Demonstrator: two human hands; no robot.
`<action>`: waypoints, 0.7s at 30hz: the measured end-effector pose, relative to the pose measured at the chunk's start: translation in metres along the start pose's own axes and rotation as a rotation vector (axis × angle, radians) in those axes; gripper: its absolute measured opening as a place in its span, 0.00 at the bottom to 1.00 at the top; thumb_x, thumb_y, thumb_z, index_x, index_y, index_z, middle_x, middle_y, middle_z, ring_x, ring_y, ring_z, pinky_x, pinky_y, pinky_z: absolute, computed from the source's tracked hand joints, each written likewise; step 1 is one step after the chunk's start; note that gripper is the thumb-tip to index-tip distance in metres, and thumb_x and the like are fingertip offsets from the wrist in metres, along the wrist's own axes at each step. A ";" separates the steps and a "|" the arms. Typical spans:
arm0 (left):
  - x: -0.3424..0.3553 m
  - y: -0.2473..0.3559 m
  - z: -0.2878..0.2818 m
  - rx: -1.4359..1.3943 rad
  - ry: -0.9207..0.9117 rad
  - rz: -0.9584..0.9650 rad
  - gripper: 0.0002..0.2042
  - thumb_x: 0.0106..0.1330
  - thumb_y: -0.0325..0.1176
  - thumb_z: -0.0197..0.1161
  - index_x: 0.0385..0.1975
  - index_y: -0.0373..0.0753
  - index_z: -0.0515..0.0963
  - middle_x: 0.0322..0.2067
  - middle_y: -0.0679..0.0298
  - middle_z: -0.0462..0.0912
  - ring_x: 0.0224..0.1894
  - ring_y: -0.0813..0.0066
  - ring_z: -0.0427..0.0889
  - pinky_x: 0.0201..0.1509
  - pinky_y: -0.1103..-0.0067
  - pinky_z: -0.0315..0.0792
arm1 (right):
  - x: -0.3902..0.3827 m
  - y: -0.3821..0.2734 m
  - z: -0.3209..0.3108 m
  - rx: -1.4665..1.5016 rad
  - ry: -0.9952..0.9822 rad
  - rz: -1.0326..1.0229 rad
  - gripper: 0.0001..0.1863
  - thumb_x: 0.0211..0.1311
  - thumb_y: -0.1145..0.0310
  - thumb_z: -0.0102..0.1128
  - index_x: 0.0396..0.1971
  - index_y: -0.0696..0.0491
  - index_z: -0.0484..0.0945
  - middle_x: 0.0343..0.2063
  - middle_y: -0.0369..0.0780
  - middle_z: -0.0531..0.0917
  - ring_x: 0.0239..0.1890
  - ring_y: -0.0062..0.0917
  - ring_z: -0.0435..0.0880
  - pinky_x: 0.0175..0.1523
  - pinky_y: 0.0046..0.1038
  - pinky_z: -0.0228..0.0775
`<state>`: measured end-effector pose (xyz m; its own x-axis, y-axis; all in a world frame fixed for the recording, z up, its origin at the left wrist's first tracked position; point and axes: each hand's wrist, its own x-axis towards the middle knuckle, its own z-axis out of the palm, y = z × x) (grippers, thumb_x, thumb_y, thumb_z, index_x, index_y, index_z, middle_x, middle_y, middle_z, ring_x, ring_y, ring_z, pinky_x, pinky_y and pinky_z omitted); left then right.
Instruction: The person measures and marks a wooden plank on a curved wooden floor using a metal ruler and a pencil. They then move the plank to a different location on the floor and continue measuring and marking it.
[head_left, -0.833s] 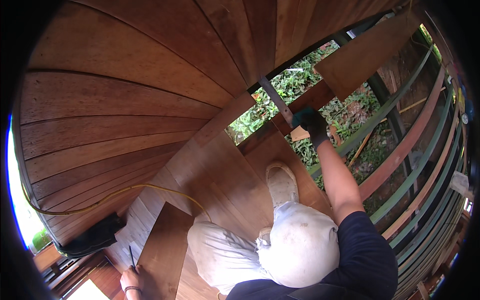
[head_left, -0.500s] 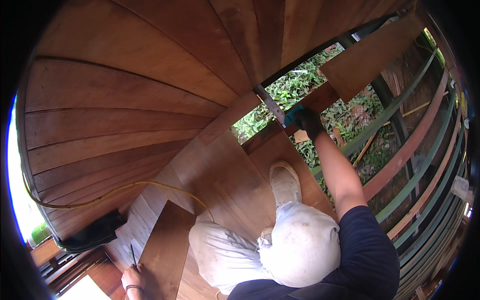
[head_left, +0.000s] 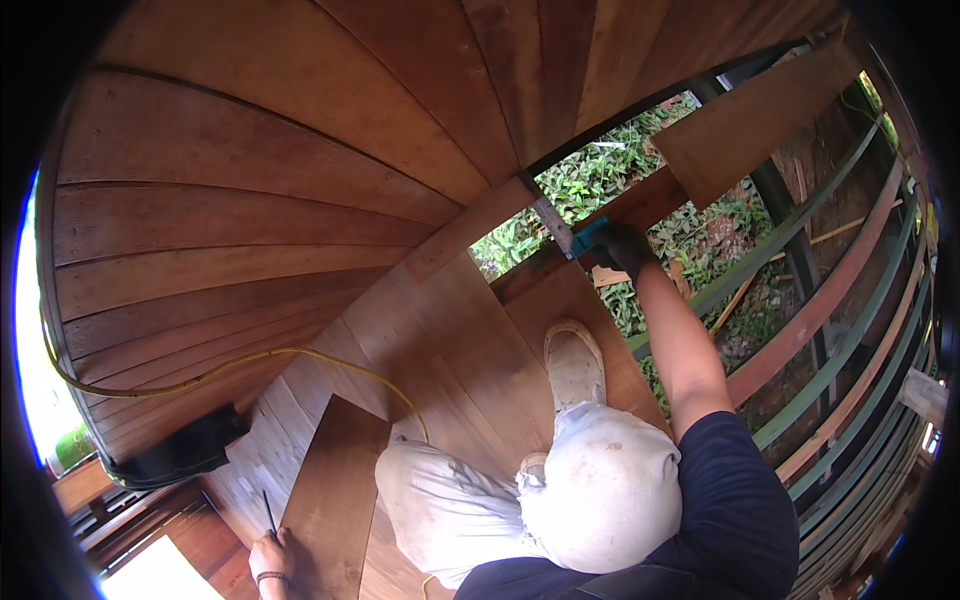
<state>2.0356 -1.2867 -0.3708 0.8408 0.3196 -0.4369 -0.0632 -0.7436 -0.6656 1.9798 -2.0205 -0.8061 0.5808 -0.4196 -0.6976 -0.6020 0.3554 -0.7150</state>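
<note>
My right hand (head_left: pixel 621 247), in a dark glove, is closed on the teal handle (head_left: pixel 590 232) of a square, whose metal blade (head_left: pixel 551 217) reaches toward the curved plank wall across a gap in the floor. A short dark board (head_left: pixel 642 203) lies beside that handle. At the lower left, my left hand (head_left: pixel 272 555) holds a dark pencil-like stick (head_left: pixel 270 510) and rests by the edge of a loose brown board (head_left: pixel 331 480). My bent knees in pale trousers sit between the two hands.
The curved plank wall (head_left: pixel 300 160) fills the upper left; a yellow cord (head_left: pixel 215 372) runs along it. Curved green and red ribs (head_left: pixel 800 320) frame an opening over plants at the right. A loose board (head_left: pixel 750 130) lies at upper right. A black bundle (head_left: pixel 175 450) sits at lower left.
My right hand has shifted the square slightly, with its blade now a little more upright across the gap. The view has tilted a little; my left hand stays by the loose board.
</note>
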 end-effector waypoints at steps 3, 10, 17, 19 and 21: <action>-0.006 -0.005 0.018 0.000 0.032 0.014 0.24 0.75 0.50 0.50 0.40 0.32 0.82 0.35 0.40 0.86 0.43 0.41 0.85 0.50 0.54 0.78 | -0.016 -0.018 -0.001 -0.273 0.053 0.033 0.16 0.57 0.52 0.68 0.30 0.52 0.85 0.23 0.38 0.85 0.22 0.23 0.84 0.28 0.29 0.75; -0.014 -0.011 0.033 -0.070 0.001 0.005 0.24 0.75 0.49 0.49 0.41 0.31 0.82 0.36 0.39 0.86 0.43 0.41 0.86 0.49 0.54 0.78 | -0.020 -0.034 0.002 -0.791 0.230 0.065 0.26 0.55 0.39 0.64 0.31 0.49 0.88 0.26 0.41 0.88 0.27 0.27 0.87 0.35 0.35 0.78; -0.016 -0.011 0.037 -0.039 0.021 0.000 0.24 0.76 0.49 0.49 0.40 0.31 0.82 0.35 0.39 0.86 0.42 0.40 0.86 0.49 0.55 0.79 | -0.025 -0.019 0.002 -1.154 0.361 -0.233 0.23 0.63 0.42 0.60 0.32 0.48 0.88 0.35 0.45 0.89 0.42 0.40 0.88 0.47 0.44 0.78; -0.016 -0.011 0.038 -0.044 0.045 0.005 0.24 0.76 0.49 0.49 0.39 0.31 0.82 0.35 0.39 0.86 0.42 0.40 0.86 0.49 0.55 0.79 | -0.033 -0.017 0.008 -1.062 0.499 -0.422 0.20 0.65 0.46 0.60 0.37 0.48 0.88 0.37 0.45 0.88 0.42 0.41 0.87 0.48 0.44 0.78; -0.016 -0.009 0.037 -0.055 0.058 0.004 0.24 0.76 0.49 0.49 0.39 0.31 0.82 0.35 0.39 0.86 0.42 0.40 0.86 0.49 0.55 0.79 | -0.038 -0.018 0.016 -0.993 0.607 -0.547 0.18 0.65 0.51 0.60 0.38 0.49 0.88 0.38 0.46 0.88 0.43 0.41 0.87 0.50 0.43 0.78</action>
<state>2.0026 -1.2634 -0.3801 0.8704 0.2831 -0.4028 -0.0384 -0.7765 -0.6289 1.9776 -1.9973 -0.7668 0.6968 -0.7173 -0.0054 -0.6660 -0.6441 -0.3763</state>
